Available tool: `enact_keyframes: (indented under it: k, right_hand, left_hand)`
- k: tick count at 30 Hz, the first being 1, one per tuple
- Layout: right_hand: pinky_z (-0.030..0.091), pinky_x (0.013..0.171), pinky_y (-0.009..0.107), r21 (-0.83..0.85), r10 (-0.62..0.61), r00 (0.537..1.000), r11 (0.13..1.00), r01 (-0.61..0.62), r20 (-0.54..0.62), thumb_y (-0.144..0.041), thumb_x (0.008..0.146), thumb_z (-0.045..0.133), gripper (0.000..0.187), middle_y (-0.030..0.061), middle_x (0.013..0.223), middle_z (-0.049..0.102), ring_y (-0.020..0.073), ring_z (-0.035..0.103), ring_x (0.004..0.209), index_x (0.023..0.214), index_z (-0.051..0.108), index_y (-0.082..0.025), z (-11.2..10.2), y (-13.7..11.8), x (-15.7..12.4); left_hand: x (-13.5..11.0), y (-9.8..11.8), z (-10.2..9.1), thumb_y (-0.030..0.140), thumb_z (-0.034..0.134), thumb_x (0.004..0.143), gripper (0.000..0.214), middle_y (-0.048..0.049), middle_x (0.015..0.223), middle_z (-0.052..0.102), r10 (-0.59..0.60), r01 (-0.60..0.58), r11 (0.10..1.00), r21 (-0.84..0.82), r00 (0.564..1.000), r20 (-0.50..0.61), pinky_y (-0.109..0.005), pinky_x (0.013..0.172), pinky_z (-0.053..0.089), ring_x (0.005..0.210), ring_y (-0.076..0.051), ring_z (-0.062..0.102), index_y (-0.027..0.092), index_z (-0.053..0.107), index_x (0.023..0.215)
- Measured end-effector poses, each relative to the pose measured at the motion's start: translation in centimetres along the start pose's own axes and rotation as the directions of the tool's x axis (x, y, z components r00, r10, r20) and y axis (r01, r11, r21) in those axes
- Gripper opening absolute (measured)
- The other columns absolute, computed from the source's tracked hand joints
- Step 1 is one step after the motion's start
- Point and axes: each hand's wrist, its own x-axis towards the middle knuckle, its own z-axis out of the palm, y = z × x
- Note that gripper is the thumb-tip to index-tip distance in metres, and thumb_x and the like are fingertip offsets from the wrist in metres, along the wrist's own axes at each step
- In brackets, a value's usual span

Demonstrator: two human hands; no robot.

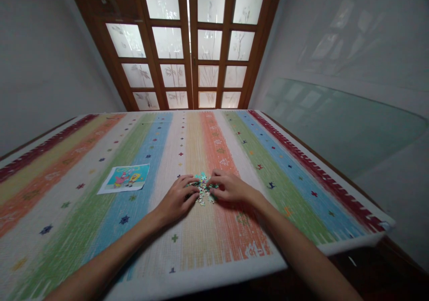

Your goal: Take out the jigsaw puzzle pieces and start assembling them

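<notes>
A small heap of jigsaw puzzle pieces [202, 188], mostly teal and pale with a few other colours, lies on the striped tablecloth between my hands. My left hand [181, 194] rests at the heap's left side, its fingers bent but apart and their tips touching the pieces. From the right, my right hand [228, 187] reaches in with its fingers curled and the thumb close to them. Whatever sits under its fingertips is hidden. To the left lies a printed picture [125, 178] of a pink and a yellow cartoon figure on a teal background, with a white border.
The tablecloth [174, 238] has coloured stripes with small printed motifs, and its near edge runs just below my forearms. Beyond the table stand wooden doors [191, 75] with frosted panes. A glass panel [335, 118] leans along the right wall.
</notes>
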Motion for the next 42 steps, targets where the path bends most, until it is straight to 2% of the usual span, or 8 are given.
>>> enact_keyframes:
  k: [3, 8, 14, 18, 27, 35, 39, 42]
  right_hand:
    - [0.044, 0.076, 0.031, -0.072, -0.033, 0.999, 0.997, 0.033, 0.006, -0.021, 0.094, 0.061, 0.016, 0.0064, 0.095, 0.06, 0.0197, 0.057, 0.085, 0.1, 0.076, -0.022, 0.3, -0.1, 0.2]
    - [0.04, 0.074, 0.03, -0.166, -0.007, 1.0, 0.986, 0.005, -0.01, -0.016, 0.09, 0.063, 0.012, 0.0068, 0.095, 0.059, 0.0194, 0.054, 0.084, 0.093, 0.074, -0.02, 0.1, 0.4, 0.0]
    - [0.042, 0.077, 0.031, -0.108, -0.028, 0.999, 0.994, 0.024, -0.034, -0.025, 0.095, 0.064, 0.014, 0.0068, 0.098, 0.06, 0.0196, 0.056, 0.087, 0.104, 0.073, -0.021, 0.6, -0.7, 0.1]
    - [0.042, 0.075, 0.031, -0.128, -0.037, 0.999, 0.991, 0.035, -0.019, -0.034, 0.095, 0.068, 0.015, 0.0066, 0.099, 0.06, 0.0198, 0.055, 0.087, 0.101, 0.072, -0.021, 1.4, -1.9, 0.3]
    - [0.04, 0.073, 0.03, -0.186, -0.033, 0.997, 0.982, 0.021, -0.063, -0.03, 0.1, 0.06, 0.017, 0.0074, 0.096, 0.061, 0.0193, 0.055, 0.084, 0.106, 0.073, -0.021, 1.8, -2.5, 0.7]
    - [0.039, 0.073, 0.03, -0.224, -0.041, 0.996, 0.974, 0.023, -0.075, -0.025, 0.103, 0.052, 0.023, 0.0072, 0.09, 0.061, 0.0186, 0.053, 0.081, 0.092, 0.07, -0.017, 2.4, -1.6, 0.8]
    - [0.039, 0.072, 0.03, -0.23, 0.019, 0.994, 0.972, -0.044, -0.111, -0.024, 0.102, 0.053, 0.025, 0.0072, 0.087, 0.061, 0.0186, 0.055, 0.081, 0.086, 0.071, -0.016, 2.0, -1.3, 0.7]
    - [0.04, 0.072, 0.03, -0.196, 0.078, 0.983, 0.974, -0.11, -0.166, -0.023, 0.099, 0.056, 0.019, 0.0064, 0.087, 0.062, 0.0185, 0.057, 0.082, 0.094, 0.073, -0.017, 1.8, -1.3, 0.7]
  left_hand:
    - [0.1, 0.3, -0.2, 0.022, 0.059, 0.096, 0.011, -0.0095, 0.122, 0.068, -0.02, 0.021, 1.0, 0.021, 0.999, -0.037, -0.053, 0.103, 0.049, 0.121, -0.028, 0.057, 0.022, 0.069, 0.102]
    - [-0.2, 0.1, -1.1, 0.023, 0.065, 0.088, 0.017, -0.0114, 0.124, 0.066, -0.046, 0.049, 0.997, 0.059, 0.997, -0.056, -0.054, 0.101, 0.05, 0.118, -0.03, 0.058, 0.02, 0.066, 0.105]
    - [-0.6, -0.2, -1.7, 0.023, 0.063, 0.09, 0.007, -0.0091, 0.115, 0.068, -0.077, 0.078, 0.996, 0.046, 0.997, -0.03, -0.049, 0.095, 0.053, 0.109, -0.028, 0.061, 0.021, 0.066, 0.096]
    - [-0.7, -0.2, -1.5, 0.025, 0.065, 0.089, 0.007, -0.0081, 0.111, 0.069, -0.084, 0.085, 0.996, 0.03, 0.996, -0.037, -0.048, 0.092, 0.053, 0.105, -0.027, 0.062, 0.022, 0.066, 0.095]
    - [-0.6, -0.6, -0.9, 0.029, 0.07, 0.087, 0.013, -0.0077, 0.11, 0.07, -0.109, 0.111, 0.993, 0.032, 0.992, -0.068, -0.048, 0.092, 0.053, 0.104, -0.028, 0.062, 0.022, 0.067, 0.098]
    - [-0.4, -0.6, -0.8, 0.025, 0.06, 0.095, 0.012, -0.0078, 0.107, 0.072, 0.046, -0.039, 0.985, 0.167, 0.998, -0.039, -0.049, 0.093, 0.05, 0.104, -0.028, 0.062, 0.022, 0.069, 0.104]
    - [-0.4, -0.7, -0.8, 0.024, 0.055, 0.099, 0.016, -0.0082, 0.109, 0.073, 0.107, -0.101, 0.967, 0.234, 0.994, -0.014, -0.048, 0.094, 0.05, 0.105, -0.027, 0.063, 0.022, 0.07, 0.105]
    - [-0.3, -0.7, -0.8, 0.022, 0.054, 0.101, 0.018, -0.008, 0.109, 0.073, 0.14, -0.139, 0.946, 0.292, 0.99, 0.016, -0.047, 0.095, 0.05, 0.104, -0.027, 0.064, 0.021, 0.071, 0.104]
